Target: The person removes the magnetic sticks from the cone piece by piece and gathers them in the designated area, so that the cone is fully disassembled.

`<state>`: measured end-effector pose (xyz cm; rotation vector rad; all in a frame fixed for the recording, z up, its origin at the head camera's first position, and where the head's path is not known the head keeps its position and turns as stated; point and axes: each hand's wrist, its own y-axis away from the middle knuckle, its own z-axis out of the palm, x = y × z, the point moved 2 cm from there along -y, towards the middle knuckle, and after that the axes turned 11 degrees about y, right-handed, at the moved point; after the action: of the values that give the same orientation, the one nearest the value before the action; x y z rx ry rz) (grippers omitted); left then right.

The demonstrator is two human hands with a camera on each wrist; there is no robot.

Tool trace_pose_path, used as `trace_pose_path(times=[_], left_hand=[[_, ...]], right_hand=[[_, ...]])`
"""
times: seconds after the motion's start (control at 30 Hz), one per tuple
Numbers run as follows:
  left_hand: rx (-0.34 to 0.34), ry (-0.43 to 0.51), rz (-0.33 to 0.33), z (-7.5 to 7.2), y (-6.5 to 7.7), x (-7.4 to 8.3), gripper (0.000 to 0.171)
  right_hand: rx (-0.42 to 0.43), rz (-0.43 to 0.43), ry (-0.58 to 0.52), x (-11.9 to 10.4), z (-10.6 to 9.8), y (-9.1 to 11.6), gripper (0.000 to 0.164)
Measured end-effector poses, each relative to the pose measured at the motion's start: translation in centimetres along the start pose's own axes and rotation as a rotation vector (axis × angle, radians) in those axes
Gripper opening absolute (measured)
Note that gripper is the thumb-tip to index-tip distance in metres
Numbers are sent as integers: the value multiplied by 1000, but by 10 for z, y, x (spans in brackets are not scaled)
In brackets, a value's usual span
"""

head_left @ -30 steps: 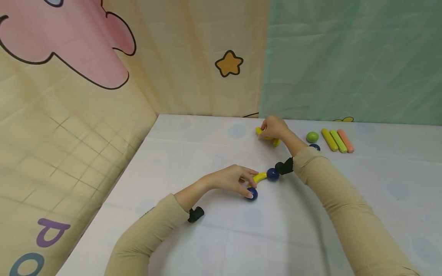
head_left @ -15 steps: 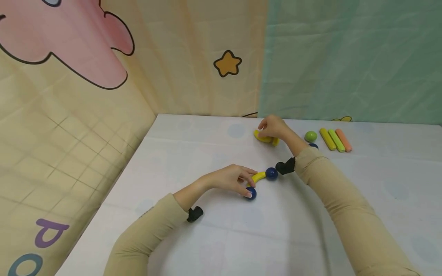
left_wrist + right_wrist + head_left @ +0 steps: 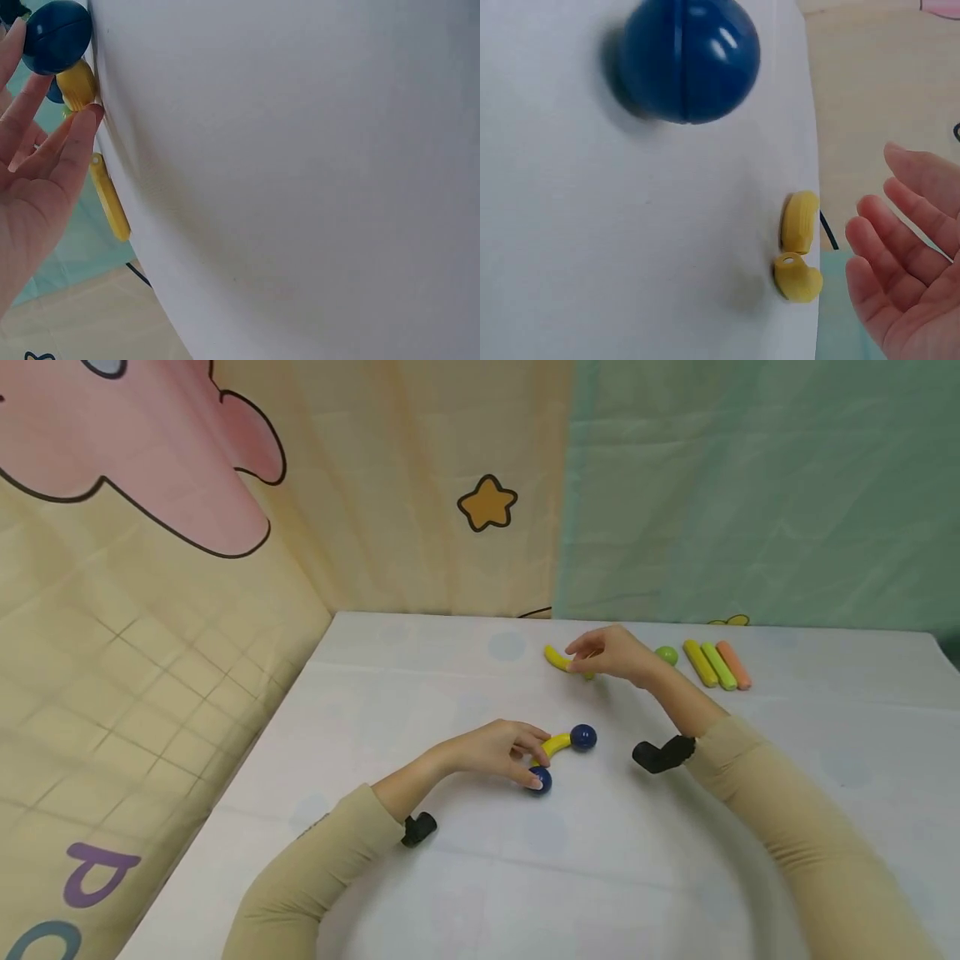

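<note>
My left hand [image 3: 498, 750] pinches a small joined piece at mid-table. Its thumb lies on a glossy blue ball [image 3: 540, 780], and its fingertips touch a yellow curved rod [image 3: 557, 744]. A second blue ball [image 3: 583, 737] sits at the rod's far end. In the left wrist view, the nearer ball [image 3: 58, 37] stands above the rod's ribbed end [image 3: 77, 85]. Near the back edge, my right hand [image 3: 617, 653] hovers with relaxed, parted fingers and nothing in them. Two yellow curved rods [image 3: 800, 221] lie beside it, apart from the fingers in the right wrist view.
Right of the right hand are a green ball [image 3: 666, 656], partly covered by the wrist, and a row of straight rods: yellow [image 3: 701, 663], lime [image 3: 719, 666] and orange [image 3: 733, 665]. A printed curtain [image 3: 450, 560] hangs behind the white table [image 3: 420, 677].
My right hand has come away from the yellow curved rods and drawn back to the right, its fingers spreading. The left hand keeps its hold. The view has shifted slightly.
</note>
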<state>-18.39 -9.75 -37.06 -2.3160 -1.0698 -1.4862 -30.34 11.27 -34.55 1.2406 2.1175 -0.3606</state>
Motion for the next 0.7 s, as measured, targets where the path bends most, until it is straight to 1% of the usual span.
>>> trace_pose_path(times=[0.1,0.2,0.33,0.43,0.47,0.57,0.7], left_hand=[[2,22,-1,1,1,-1,27],[11,44,0,1,1,-1,36],[42,91,-42,0,2,-1,48],[85,120,-76,-1,0,-1,49],[98,124,-77,-2,-1,-2,49],[141,114,-86,-2,-5,-3,47],[178,99,-111,-2,-12,-4,43]], right_hand=[[-7,-23,-39,4,3,19,35],[-23,-36,-74,7,8,36,36],[-57,-63,-85,11,16,55,35],[-82,-69,-83,13,22,66,35],[-91,-69,-86,13,23,69,36],[-116,-74,-90,14,29,76,38],[-135,-81,-96,12,36,81,40]])
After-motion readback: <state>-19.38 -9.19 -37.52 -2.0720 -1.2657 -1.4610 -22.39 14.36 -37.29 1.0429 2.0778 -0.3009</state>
